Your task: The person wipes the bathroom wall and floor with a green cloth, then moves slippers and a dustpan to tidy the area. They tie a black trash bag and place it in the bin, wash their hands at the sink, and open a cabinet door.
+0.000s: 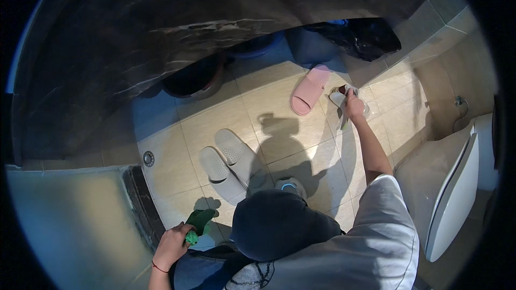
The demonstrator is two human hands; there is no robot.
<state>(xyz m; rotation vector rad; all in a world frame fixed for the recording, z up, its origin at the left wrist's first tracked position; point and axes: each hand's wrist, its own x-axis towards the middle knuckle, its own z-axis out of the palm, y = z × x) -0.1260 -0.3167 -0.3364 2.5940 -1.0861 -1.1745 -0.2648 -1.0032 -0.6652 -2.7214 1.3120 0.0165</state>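
Note:
My left hand (173, 241) is closed around a bunched green cloth (199, 219), dark green at the top and brighter green by the fingers. Low over the tiles at the right, my right hand (354, 106) grips a pale item, apparently a sandal (338, 98), with a brown part near the fingertips; the hand hides much of it. Just left of that hand lies a single pink slipper (308, 92). A pair of light grey slippers (221, 169) rests on the floor between my hands, partly in shadow.
A dark marble counter (201, 12) overhangs the far side. Beneath it are a dark basin (197, 84) and a black plastic bag (367, 40). The toilet (435, 169) stands close at right. A floor drain (148, 158) and a dark stone threshold (139, 205) are at left.

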